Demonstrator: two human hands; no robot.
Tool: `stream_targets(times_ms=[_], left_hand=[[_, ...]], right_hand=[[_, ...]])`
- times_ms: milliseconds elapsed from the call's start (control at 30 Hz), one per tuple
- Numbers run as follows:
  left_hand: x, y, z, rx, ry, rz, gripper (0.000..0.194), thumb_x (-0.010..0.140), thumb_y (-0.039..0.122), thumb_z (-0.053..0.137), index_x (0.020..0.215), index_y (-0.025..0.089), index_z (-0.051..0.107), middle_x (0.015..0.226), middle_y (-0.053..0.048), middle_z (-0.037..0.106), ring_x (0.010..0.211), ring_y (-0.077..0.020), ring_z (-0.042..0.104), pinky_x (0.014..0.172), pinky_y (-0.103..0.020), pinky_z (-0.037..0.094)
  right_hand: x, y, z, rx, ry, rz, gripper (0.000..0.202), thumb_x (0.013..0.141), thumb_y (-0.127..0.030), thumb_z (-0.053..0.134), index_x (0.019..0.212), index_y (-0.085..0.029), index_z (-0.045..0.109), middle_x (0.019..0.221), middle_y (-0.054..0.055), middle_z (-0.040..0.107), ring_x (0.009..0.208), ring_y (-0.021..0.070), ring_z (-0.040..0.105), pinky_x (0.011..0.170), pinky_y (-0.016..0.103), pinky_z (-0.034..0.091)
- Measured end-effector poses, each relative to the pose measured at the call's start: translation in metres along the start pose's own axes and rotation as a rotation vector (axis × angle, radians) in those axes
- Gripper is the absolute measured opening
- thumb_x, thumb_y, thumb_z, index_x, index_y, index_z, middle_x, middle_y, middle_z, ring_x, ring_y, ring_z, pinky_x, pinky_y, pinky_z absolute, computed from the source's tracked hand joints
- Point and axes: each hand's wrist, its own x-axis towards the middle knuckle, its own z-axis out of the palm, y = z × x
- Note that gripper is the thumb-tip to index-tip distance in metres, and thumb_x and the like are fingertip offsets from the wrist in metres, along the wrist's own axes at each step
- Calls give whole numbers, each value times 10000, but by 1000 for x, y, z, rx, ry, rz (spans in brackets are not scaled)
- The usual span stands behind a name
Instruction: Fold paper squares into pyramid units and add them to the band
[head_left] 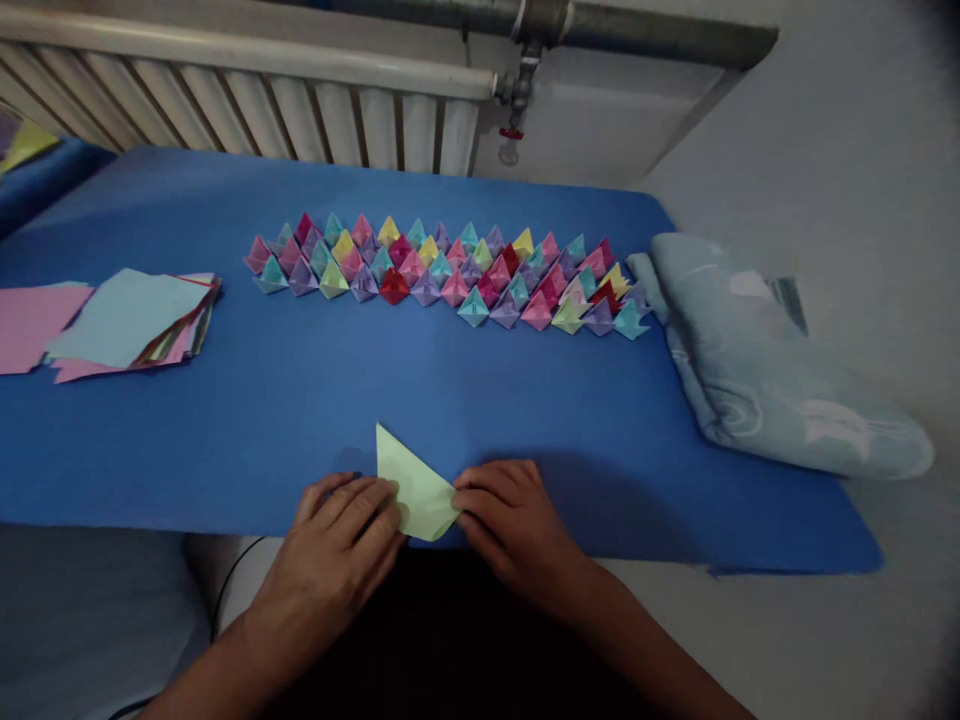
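A light green sheet of origami paper, partly folded with a pointed corner at its upper left, lies at the front edge of the blue table. On its left edge, the curled fingers of my left hand hold it; the thumb is hidden. My right hand pinches the paper's right corner between closed fingers. Farther back, several rows of small folded paper boats stand in many colours, including pink, purple, teal, yellow and red.
Loose square sheets lie in a pile at the left, with pink sheets beside it. A folded grey-green blanket rests on the right of the blue table. Behind are a white radiator and a pipe valve.
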Motion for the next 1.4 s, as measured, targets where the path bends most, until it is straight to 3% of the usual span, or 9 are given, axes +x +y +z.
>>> stream_targets(times_ms=[200, 667, 1400], left_hand=[[5, 2, 1, -57, 7, -93, 167, 950, 171, 479, 934, 180, 645, 1007, -46, 700, 904, -200, 645, 893, -403, 405], [5, 2, 7, -141, 3, -245, 165, 943, 200, 485, 843, 192, 617, 981, -53, 673, 914, -221, 613, 857, -414, 402], [2, 1, 14, -138, -10, -283, 143, 939, 226, 510, 811, 179, 554, 1048, -82, 629, 940, -245, 559, 844, -423, 374]], right_hand=[[-1, 0, 3, 35, 102, 91, 107, 925, -182, 531, 879, -204, 624, 1061, 62, 673, 965, 208, 589, 854, 383, 371], [4, -1, 3, 15, 82, 162, 98, 921, -168, 549, 834, -195, 587, 1093, 71, 662, 983, 223, 577, 849, 388, 361], [9, -2, 5, -47, 86, 213, 119, 873, -137, 602, 774, -186, 558, 1078, 66, 651, 965, 222, 571, 826, 379, 371]])
